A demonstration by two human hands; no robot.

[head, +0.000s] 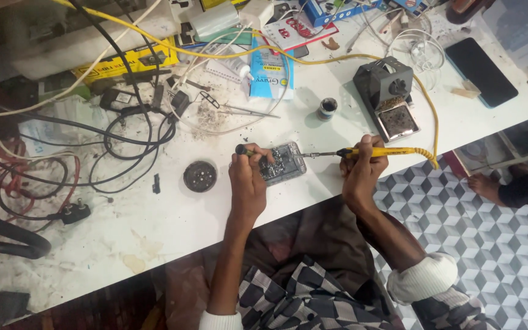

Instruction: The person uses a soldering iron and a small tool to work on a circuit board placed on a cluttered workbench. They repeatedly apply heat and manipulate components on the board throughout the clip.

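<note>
White bench (154,244) | blue-white pouch (270,70) rear | left fingers (258,160) clamp circuit board (282,164) | right fingers (366,157) clamp soldering iron (374,152)

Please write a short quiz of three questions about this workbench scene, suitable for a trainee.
1. True or false: the right hand holds the yellow soldering iron.
2. Multiple choice: where does the small circuit board lie? A) inside the soldering iron stand; B) on the white table under the left hand; C) on the dark phone.
3. Fill in: the yellow cable of the iron runs past the soldering iron stand on its ____ side in the picture.

Key: 1 true. 2 B. 3 right.
</note>
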